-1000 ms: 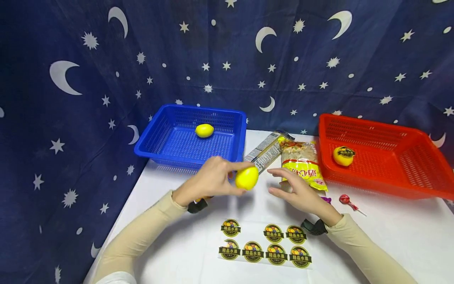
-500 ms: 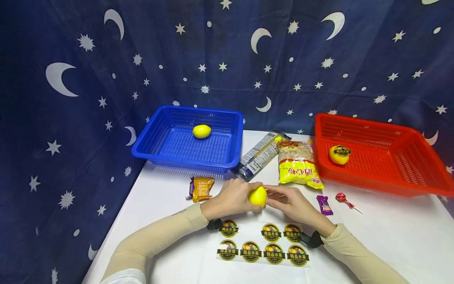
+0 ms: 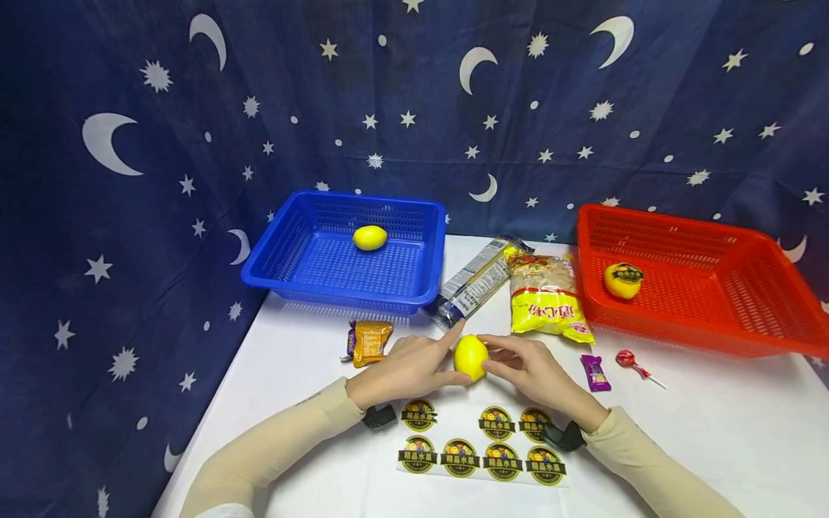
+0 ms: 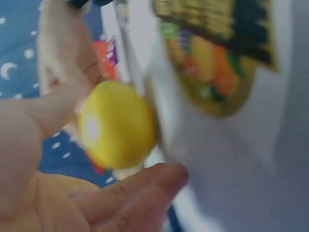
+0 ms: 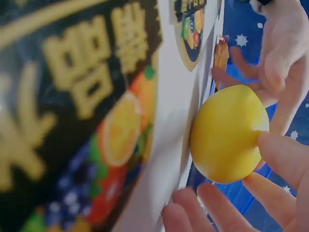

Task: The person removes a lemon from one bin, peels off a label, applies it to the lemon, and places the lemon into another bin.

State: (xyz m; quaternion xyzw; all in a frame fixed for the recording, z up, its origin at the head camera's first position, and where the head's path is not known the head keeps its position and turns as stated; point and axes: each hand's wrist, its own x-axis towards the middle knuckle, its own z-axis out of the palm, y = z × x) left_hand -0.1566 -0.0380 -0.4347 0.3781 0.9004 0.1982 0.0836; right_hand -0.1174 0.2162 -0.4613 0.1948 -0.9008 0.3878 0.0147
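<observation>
A yellow lemon [image 3: 470, 357] stands between my two hands, just behind the sticker sheet [image 3: 447, 471]. My right hand [image 3: 534, 370] pinches it from the right; thumb and a finger meet its skin in the right wrist view, where the lemon [image 5: 229, 135] shows large. On the other side, my left hand [image 3: 414, 368] has its fingers spread, the index finger extended past the lemon. In the left wrist view these fingers [image 4: 145, 193] lie below the lemon [image 4: 118, 125], not wrapped round it. Round fruit stickers with black bands fill most of the sheet, with one gap in the back row.
At back left, a blue basket [image 3: 343, 293] holds another lemon [image 3: 370, 238]. A red basket [image 3: 673, 332] at right holds a stickered yellow fruit [image 3: 623, 280]. Between them lie a long packet [image 3: 476, 283] and a yellow bag [image 3: 547, 306]. Candies [image 3: 371, 344] and a lollipop [image 3: 627, 360] lie nearby.
The left hand brought the lemon down and rightward to the right hand, then loosened its fingers from it. The right hand moved nearer the table and now pinches the lemon.
</observation>
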